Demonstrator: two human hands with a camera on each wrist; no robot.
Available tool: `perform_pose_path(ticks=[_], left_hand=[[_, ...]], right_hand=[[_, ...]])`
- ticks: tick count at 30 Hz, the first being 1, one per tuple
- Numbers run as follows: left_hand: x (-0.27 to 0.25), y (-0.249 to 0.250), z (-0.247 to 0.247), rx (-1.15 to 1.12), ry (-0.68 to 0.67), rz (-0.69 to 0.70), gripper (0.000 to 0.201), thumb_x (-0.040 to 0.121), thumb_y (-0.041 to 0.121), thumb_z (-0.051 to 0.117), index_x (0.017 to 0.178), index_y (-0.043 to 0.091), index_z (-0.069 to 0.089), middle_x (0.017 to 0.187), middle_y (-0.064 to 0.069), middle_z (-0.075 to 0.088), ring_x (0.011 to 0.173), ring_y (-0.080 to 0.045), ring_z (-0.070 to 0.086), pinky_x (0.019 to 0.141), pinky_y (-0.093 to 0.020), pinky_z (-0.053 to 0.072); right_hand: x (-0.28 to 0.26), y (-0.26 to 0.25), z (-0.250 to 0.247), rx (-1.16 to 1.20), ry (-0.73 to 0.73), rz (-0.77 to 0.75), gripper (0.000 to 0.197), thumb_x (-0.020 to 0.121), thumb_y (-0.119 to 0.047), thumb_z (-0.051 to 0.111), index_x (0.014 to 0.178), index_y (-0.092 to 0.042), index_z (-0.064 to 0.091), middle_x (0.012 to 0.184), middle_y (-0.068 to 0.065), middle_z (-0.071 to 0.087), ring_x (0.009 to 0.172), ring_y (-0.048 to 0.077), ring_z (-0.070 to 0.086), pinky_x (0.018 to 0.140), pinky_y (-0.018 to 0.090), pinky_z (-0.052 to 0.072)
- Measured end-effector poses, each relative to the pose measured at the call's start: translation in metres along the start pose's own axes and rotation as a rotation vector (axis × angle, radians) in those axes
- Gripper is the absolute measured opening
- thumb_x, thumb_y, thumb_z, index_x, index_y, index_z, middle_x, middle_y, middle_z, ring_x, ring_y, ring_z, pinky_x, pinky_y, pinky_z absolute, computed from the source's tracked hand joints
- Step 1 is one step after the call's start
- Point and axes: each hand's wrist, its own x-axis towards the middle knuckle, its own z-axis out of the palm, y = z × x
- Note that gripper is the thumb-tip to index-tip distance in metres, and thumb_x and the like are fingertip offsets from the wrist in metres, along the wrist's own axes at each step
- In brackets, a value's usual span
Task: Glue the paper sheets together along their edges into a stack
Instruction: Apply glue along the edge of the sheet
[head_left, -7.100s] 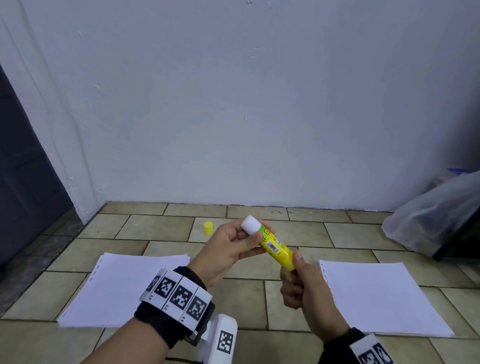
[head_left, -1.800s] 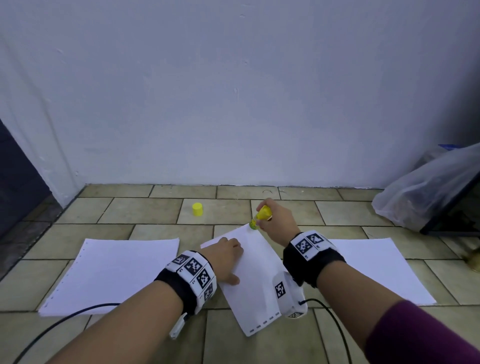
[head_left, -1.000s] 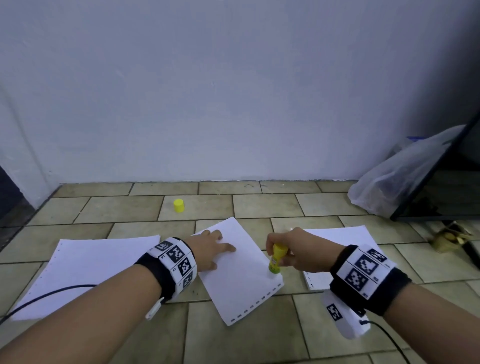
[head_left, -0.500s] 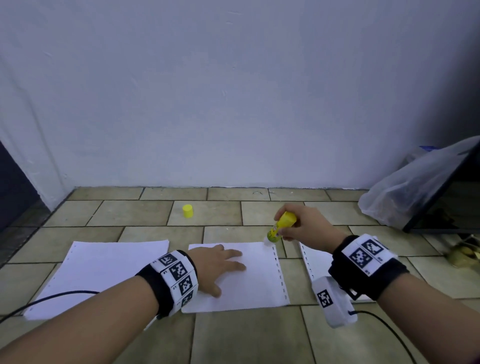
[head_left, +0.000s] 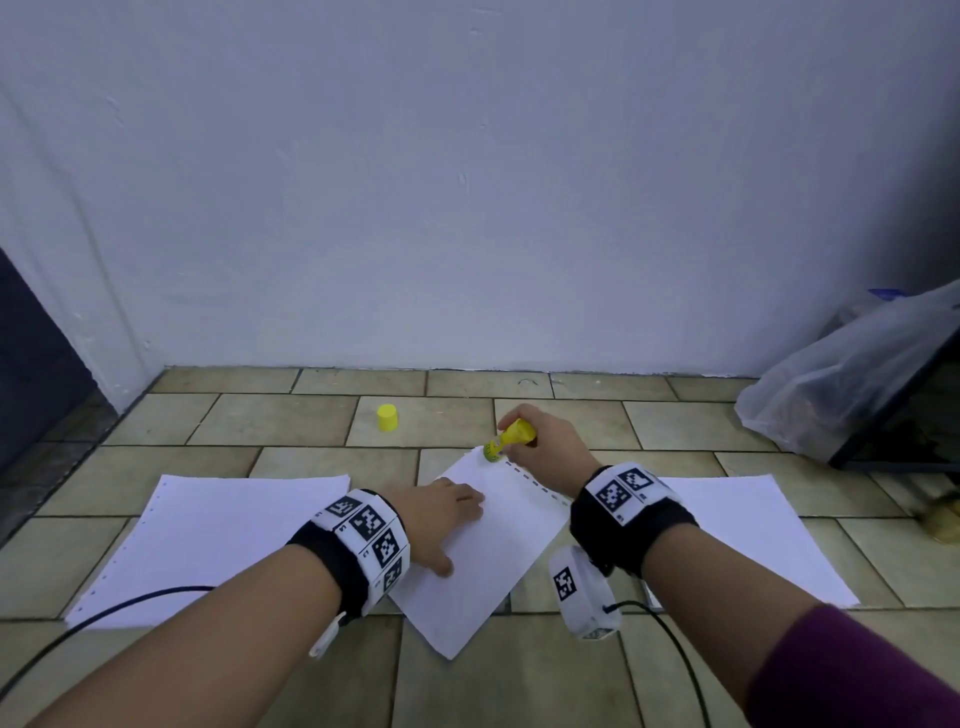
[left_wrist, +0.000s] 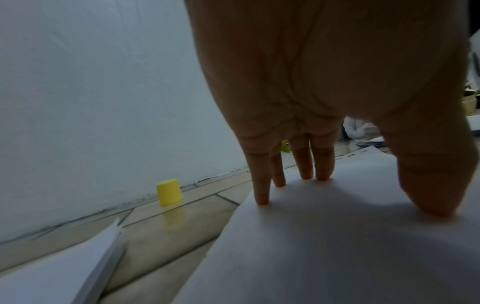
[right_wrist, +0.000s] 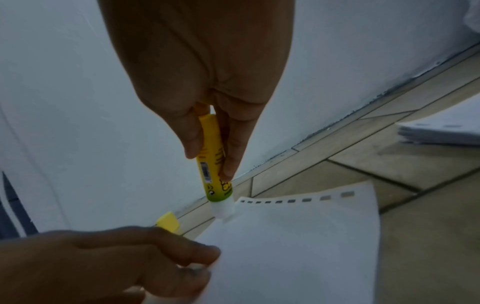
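A single white sheet with a perforated edge lies askew on the tiled floor between two paper piles. My left hand presses flat on it, fingers straight. My right hand grips a yellow glue stick, its white tip touching the sheet's far corner. One pile of sheets lies to the left and another pile to the right, partly hidden by my right wrist.
The yellow glue cap stands on the tiles near the white wall. A clear plastic bag sits at the far right beside a dark panel. Black cables trail from both wrist bands across the floor.
The sheet has turned from square to askew under my left hand. My right hand with the glue stick stays at the sheet's far corner.
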Motion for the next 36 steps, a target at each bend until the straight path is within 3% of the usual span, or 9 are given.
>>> perform_pose_path(ticks=[2, 5, 9, 14, 22, 24, 27, 33, 36], left_hand=[[0.0, 0.0, 0.0, -0.004, -0.005, -0.004, 0.078, 0.09, 0.031, 0.063, 0.153, 0.016, 0.018, 0.161, 0.003, 0.006, 0.146, -0.019, 0.01, 0.114, -0.034, 0.023], [-0.001, -0.001, 0.001, -0.022, -0.009, -0.001, 0.079, 0.091, 0.032, 0.063, 0.153, 0.016, 0.016, 0.161, 0.003, 0.005, 0.147, -0.018, 0.008, 0.115, -0.033, 0.019], [-0.001, -0.004, 0.001, -0.043, -0.014, -0.004, 0.08, 0.091, 0.032, 0.062, 0.154, 0.017, 0.015, 0.161, 0.004, 0.004, 0.147, -0.016, 0.005, 0.117, -0.032, 0.015], [-0.001, -0.003, -0.001, -0.013, -0.036, -0.007, 0.078, 0.092, 0.03, 0.062, 0.153, 0.016, 0.017, 0.161, 0.002, 0.006, 0.146, -0.018, 0.009, 0.117, -0.033, 0.017], [-0.001, -0.001, -0.006, 0.08, -0.07, -0.016, 0.071, 0.092, 0.005, 0.055, 0.152, 0.02, 0.021, 0.158, 0.0, 0.016, 0.141, -0.022, 0.023, 0.113, -0.039, 0.029], [-0.002, 0.001, -0.006, 0.07, -0.058, -0.034, 0.077, 0.09, 0.01, 0.061, 0.152, 0.024, 0.019, 0.151, -0.003, 0.026, 0.136, -0.023, 0.03, 0.108, -0.041, 0.036], [-0.002, 0.006, -0.006, 0.08, -0.071, -0.08, 0.085, 0.085, 0.027, 0.07, 0.152, 0.027, 0.018, 0.145, -0.004, 0.027, 0.13, -0.025, 0.037, 0.101, -0.045, 0.043], [-0.004, 0.014, 0.001, 0.012, 0.018, -0.095, 0.083, 0.081, 0.049, 0.07, 0.147, 0.022, 0.027, 0.15, 0.002, 0.02, 0.136, -0.018, 0.026, 0.101, -0.042, 0.041], [-0.002, 0.013, 0.003, -0.023, 0.034, -0.125, 0.084, 0.08, 0.053, 0.068, 0.146, 0.023, 0.027, 0.151, 0.001, 0.023, 0.137, -0.019, 0.027, 0.104, -0.042, 0.038]], right_hand=[[0.007, -0.003, 0.007, -0.032, -0.034, -0.004, 0.019, 0.087, -0.009, 0.061, 0.103, -0.019, 0.058, 0.089, 0.005, 0.057, 0.076, 0.022, 0.054, 0.065, 0.03, 0.048], [0.012, -0.004, 0.006, -0.113, -0.063, -0.018, 0.021, 0.089, -0.008, 0.059, 0.109, -0.014, 0.06, 0.092, 0.006, 0.056, 0.076, 0.021, 0.053, 0.059, 0.023, 0.043], [0.009, -0.004, -0.01, -0.294, -0.162, -0.066, 0.021, 0.089, -0.012, 0.062, 0.109, -0.016, 0.061, 0.099, 0.006, 0.058, 0.083, 0.019, 0.053, 0.072, 0.026, 0.043], [-0.013, -0.001, -0.037, -0.457, -0.282, -0.088, 0.025, 0.089, -0.01, 0.062, 0.113, -0.016, 0.061, 0.092, -0.001, 0.054, 0.083, 0.015, 0.049, 0.074, 0.024, 0.04], [-0.039, 0.007, -0.062, -0.538, -0.354, -0.045, 0.024, 0.09, -0.011, 0.061, 0.112, -0.018, 0.06, 0.098, 0.003, 0.062, 0.084, 0.015, 0.053, 0.077, 0.027, 0.046], [-0.039, 0.009, -0.065, -0.415, -0.286, -0.027, 0.02, 0.087, -0.01, 0.063, 0.105, -0.02, 0.062, 0.093, 0.003, 0.064, 0.082, 0.017, 0.06, 0.078, 0.029, 0.051], [-0.036, 0.012, -0.066, -0.158, -0.122, -0.009, 0.021, 0.082, -0.006, 0.066, 0.091, -0.024, 0.062, 0.086, 0.004, 0.068, 0.07, 0.014, 0.067, 0.076, 0.03, 0.057], [-0.029, 0.006, -0.052, -0.017, -0.014, -0.005, 0.019, 0.081, -0.004, 0.066, 0.093, -0.018, 0.062, 0.084, 0.006, 0.067, 0.064, 0.012, 0.064, 0.074, 0.036, 0.057], [-0.025, 0.005, -0.039, -0.034, -0.008, -0.007, 0.018, 0.083, -0.006, 0.065, 0.095, -0.019, 0.062, 0.088, 0.004, 0.065, 0.064, 0.009, 0.063, 0.062, 0.02, 0.054]])
